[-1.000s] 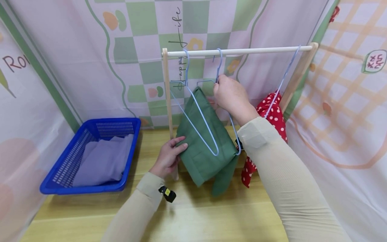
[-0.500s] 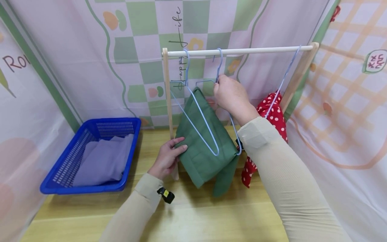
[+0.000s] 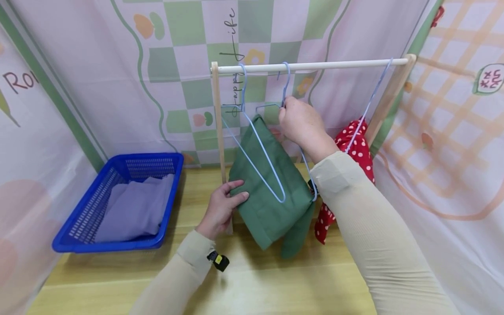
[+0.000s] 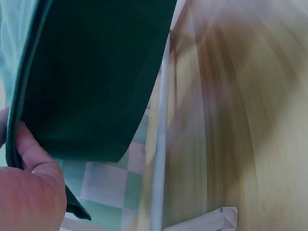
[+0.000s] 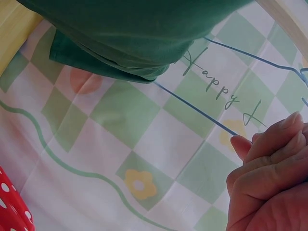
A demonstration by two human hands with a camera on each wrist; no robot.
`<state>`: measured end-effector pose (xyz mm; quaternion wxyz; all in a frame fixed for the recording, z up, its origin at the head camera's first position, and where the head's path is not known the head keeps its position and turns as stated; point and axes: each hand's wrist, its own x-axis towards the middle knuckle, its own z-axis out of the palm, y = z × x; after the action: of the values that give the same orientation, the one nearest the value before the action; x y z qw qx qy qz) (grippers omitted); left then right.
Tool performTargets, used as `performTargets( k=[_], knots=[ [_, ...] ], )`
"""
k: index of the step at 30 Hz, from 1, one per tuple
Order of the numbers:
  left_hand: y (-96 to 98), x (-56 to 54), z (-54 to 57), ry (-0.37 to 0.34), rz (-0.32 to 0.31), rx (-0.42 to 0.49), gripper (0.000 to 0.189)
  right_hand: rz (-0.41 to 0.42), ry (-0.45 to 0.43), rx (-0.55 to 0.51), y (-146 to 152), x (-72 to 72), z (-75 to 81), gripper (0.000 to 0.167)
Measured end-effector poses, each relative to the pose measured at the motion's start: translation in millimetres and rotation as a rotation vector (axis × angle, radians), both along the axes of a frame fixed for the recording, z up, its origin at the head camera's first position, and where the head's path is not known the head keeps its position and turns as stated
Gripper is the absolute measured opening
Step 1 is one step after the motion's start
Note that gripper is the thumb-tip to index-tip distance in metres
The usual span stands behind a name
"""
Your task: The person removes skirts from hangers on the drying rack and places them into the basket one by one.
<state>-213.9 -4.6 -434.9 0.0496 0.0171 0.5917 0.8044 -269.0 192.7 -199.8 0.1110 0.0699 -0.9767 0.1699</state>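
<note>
A green cloth garment (image 3: 271, 188) hangs over the lower part of a blue wire hanger (image 3: 286, 78) hooked on the white rail. My right hand (image 3: 303, 122) grips that hanger just under its hook; its curled fingers show in the right wrist view. At the garment's left edge my left hand (image 3: 220, 205) pinches the cloth between thumb and fingers, which the left wrist view shows close up on the green fabric (image 4: 96, 82). A second, bare blue hanger (image 3: 271, 175) hangs in front of the garment, nearer the rack's left post.
The rack's white rail (image 3: 334, 66) runs between wooden posts (image 3: 218, 113). At its right end a red polka-dot cloth (image 3: 354, 140) hangs from another hanger. A blue basket (image 3: 59, 240) with a folded lilac cloth (image 3: 134, 210) stands left on the wooden table (image 3: 252, 284).
The left hand has shifted slightly right, and the green garment's lower part has swung a little right and down with it. The right hand stays at the hanger's neck.
</note>
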Motion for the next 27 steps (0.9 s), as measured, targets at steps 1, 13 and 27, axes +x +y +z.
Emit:
performTargets(
  k=[1, 13, 27],
  knots=[
    [0.7, 1.1, 0.5, 0.01, 0.001, -0.002, 0.047, 0.0, -0.003, -0.001, 0, 0.0, -0.1, 0.041],
    [7.0, 19.7, 16.7, 0.107, 0.052, -0.097, 0.046, 0.004, -0.03, -0.002, 0, 1.7, 1.0, 0.042],
    [4.7, 44.9, 36.1, 0.202, 0.124, -0.258, 0.05, 0.012, -0.032, -0.009, 0, 2.4, 0.6, 0.042]
  ],
)
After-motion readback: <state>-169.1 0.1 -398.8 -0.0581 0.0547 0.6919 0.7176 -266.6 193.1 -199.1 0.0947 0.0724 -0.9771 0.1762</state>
